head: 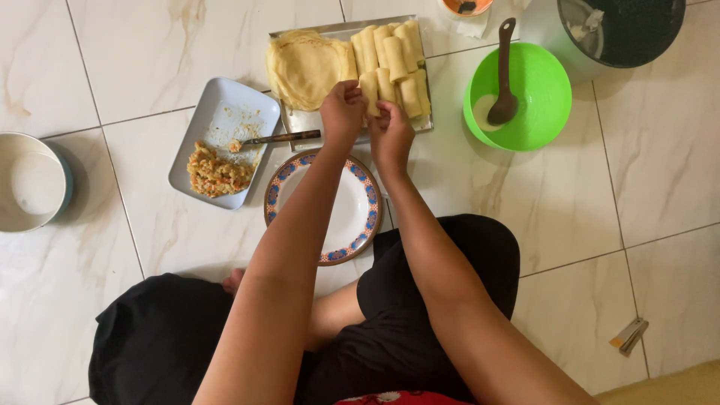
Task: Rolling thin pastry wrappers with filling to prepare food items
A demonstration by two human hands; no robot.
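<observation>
Rolled crepe [369,84] — both hands' fingers [352,94] pinch it over the metal tray [300,118].

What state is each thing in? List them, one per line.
Left hand: gripping a roll.
Right hand: touching that roll.
Patterned plate: empty.
Grey dish: part filled, spoon resting.
Metal tray: holds wrappers, rolls.
Green bowl: nearly empty.

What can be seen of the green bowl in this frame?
The green bowl is round, bright green and looks like plastic. It stands upright on the tiled floor, right of the metal tray and apart from both hands. A dark brown ladle rests inside, its handle leaning over the far rim. A little pale batter lies under the ladle's head; otherwise it looks nearly empty.
</observation>
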